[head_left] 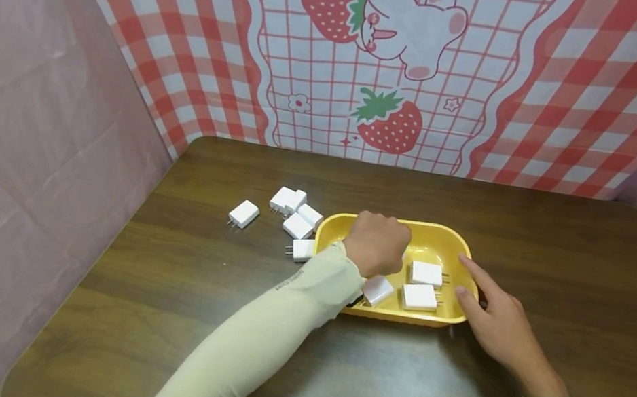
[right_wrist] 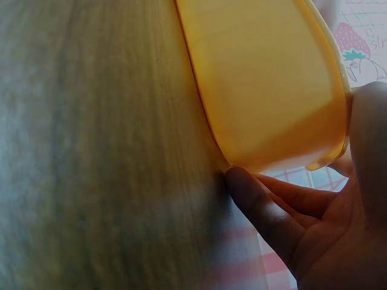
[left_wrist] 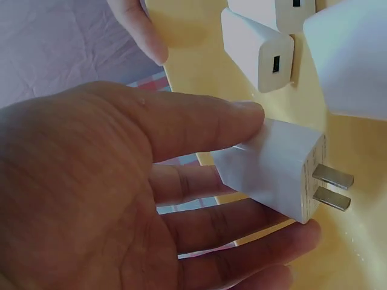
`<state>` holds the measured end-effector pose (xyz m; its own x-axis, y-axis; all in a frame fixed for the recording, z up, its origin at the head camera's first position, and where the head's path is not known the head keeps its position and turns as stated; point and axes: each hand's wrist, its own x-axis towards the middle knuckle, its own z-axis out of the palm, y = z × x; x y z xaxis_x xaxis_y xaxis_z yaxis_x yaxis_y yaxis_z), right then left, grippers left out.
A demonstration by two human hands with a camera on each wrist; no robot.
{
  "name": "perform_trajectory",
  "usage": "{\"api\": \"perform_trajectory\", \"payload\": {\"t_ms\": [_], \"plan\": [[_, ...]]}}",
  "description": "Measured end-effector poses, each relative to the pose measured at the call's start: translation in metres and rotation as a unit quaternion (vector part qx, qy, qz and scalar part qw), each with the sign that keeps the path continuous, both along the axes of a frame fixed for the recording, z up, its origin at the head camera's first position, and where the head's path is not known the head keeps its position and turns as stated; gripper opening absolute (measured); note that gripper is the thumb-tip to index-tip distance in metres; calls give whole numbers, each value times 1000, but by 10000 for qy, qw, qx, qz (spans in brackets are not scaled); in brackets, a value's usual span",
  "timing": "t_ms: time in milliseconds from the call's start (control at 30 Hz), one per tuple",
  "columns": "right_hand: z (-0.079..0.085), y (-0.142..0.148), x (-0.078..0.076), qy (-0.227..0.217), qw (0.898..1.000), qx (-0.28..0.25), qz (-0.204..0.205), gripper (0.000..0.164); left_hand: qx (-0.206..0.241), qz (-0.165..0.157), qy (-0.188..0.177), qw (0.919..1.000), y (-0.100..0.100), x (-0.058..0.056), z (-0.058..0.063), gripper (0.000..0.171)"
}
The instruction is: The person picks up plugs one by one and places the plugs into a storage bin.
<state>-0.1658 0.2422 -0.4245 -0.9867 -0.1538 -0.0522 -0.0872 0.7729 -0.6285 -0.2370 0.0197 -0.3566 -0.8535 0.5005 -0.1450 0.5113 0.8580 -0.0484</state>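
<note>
White charger plugs with metal prongs lie in a yellow tray (head_left: 439,234): one plug (head_left: 426,273), another plug (head_left: 419,298) just in front of it, and a third plug (head_left: 378,290) by the left wrist. My left hand (head_left: 376,245) reaches over the tray's left half. Between its thumb and fingers it grips a charger plug (left_wrist: 272,163), prongs pointing away from the palm; the hand hides this plug in the head view. At the tray's right end, my right hand (head_left: 500,322) holds the wall, thumb at the rim and fingers (right_wrist: 248,187) low on the outside.
Left of the tray, several more plugs (head_left: 298,226) lie clustered on the brown wooden table (head_left: 173,300). A single plug (head_left: 244,213) sits farther left. Behind the table hangs a red-and-white checked cloth (head_left: 184,21) with strawberries.
</note>
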Motion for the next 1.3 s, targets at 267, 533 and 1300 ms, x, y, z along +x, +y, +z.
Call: {"api": "perform_trajectory", "payload": {"t_ms": [267, 533, 1300], "plan": [[-2, 2, 1, 123, 9999, -73, 54, 61, -527, -64, -18, 9986, 18, -3, -2, 17], [-2, 1, 1, 106, 9999, -61, 62, 60, -1022, 26, -118, 9947, 29, -6, -3, 14], [-1, 1, 1, 127, 9999, -4, 80, 60, -977, 7, 350, 9946, 33, -7, -1, 15]]}}
